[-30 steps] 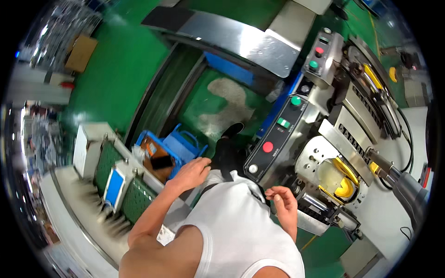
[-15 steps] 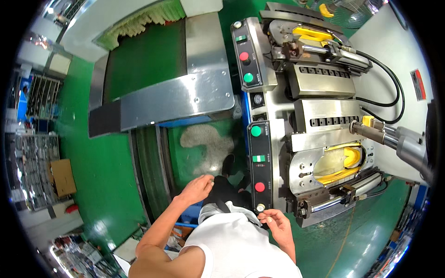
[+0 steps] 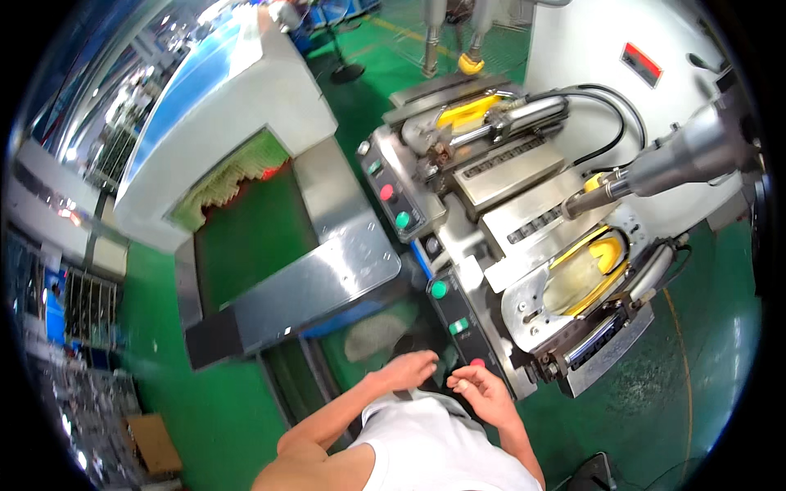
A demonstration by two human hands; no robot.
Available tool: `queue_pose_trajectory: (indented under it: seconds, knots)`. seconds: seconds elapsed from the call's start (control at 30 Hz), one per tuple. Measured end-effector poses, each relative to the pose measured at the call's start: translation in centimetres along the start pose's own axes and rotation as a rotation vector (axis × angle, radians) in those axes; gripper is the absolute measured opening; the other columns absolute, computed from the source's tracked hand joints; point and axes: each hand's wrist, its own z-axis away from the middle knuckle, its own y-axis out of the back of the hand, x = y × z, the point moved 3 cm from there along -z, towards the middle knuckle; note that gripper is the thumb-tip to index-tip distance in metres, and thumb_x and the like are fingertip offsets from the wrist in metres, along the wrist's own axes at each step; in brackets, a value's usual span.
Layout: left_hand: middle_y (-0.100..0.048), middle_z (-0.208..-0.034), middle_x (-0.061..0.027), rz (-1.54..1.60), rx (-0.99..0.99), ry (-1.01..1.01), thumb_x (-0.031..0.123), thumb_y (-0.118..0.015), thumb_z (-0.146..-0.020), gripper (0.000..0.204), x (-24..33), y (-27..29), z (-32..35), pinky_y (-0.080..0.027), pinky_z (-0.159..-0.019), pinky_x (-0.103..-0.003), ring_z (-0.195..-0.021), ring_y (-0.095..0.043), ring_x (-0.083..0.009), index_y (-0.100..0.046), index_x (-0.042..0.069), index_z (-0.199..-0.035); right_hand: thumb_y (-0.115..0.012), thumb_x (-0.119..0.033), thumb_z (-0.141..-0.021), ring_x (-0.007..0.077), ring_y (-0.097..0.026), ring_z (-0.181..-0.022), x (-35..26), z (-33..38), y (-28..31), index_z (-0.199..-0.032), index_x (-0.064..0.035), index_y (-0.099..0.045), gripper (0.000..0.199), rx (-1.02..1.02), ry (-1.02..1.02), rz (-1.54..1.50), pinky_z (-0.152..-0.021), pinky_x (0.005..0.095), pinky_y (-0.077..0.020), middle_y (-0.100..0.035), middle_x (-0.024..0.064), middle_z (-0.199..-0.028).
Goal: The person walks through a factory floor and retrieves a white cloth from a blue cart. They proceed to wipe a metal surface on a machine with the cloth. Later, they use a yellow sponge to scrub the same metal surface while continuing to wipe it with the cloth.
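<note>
My left hand is held in front of my waist with its fingers curled together. Nothing shows in it. To its right, my right hand is half curled, thumb apart from the fingers and no object visible in it. Its fingers are just below a red button at the near end of a black control panel; whether they touch the panel I cannot tell. The panel also carries a green button and a green switch. Beyond it lies a metal clamping fixture with a yellow-edged oval mould.
A conveyor with a green belt and steel edges runs at left from a white machine with a fringed curtain. A second fixture stands farther back. A grey cylinder arm reaches in from the right. A cardboard box sits lower left.
My view has turned, so the machines appear rotated and shifted. My hands have come closer together. The right hand has left the panel's near-end knob, and the left has moved toward it.
</note>
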Motion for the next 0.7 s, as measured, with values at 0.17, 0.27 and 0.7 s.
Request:
queue_pose_trajectory:
  seconds: [0.17, 0.27, 0.7]
  knots:
    - [-0.066, -0.118, -0.0239, -0.033, -0.351, -0.167, 0.026, -0.050, -0.102, 0.036, -1.1, 3.3, -4.1, -0.050, -0.095, -0.047, -0.110, -0.063, -0.0405, -0.060, -0.001, -0.122, -0.058, -0.009, -0.104, 0.0152, -0.067, -0.104, 4.3, -3.7, -0.8, -0.124, 0.0035, -0.058, 0.024, 0.080, 0.125, 0.025, -0.092, 0.0295, -0.0541, -0.070, 0.0103, -0.114]
    - [-0.066, -0.118, -0.0229, -0.111, -0.386, -0.315, 0.026, -0.052, -0.102, 0.035, -6.0, 5.6, -4.3, -0.051, -0.094, -0.047, -0.111, -0.063, -0.0401, -0.057, 0.002, -0.127, -0.057, -0.011, -0.105, 0.0176, -0.068, -0.109, 6.3, -6.2, -3.4, -0.128, 0.0040, -0.057, 0.027, 0.189, 0.071, -0.007, -0.093, 0.0303, -0.0551, -0.070, 0.0127, -0.117]
    - [-0.069, -0.104, -0.0239, -0.188, -0.643, -0.629, 0.027, -0.057, -0.100, 0.028, -13.7, 13.8, -2.0, -0.052, -0.086, -0.049, -0.098, -0.064, -0.0458, -0.062, 0.001, -0.110, -0.057, -0.016, -0.106, 0.0180, -0.069, -0.104, 12.1, -9.0, -16.2, -0.126, 0.0056, -0.059, 0.030, 0.597, 0.098, -0.069, -0.091, 0.0320, -0.0554, -0.072, 0.0131, -0.114]
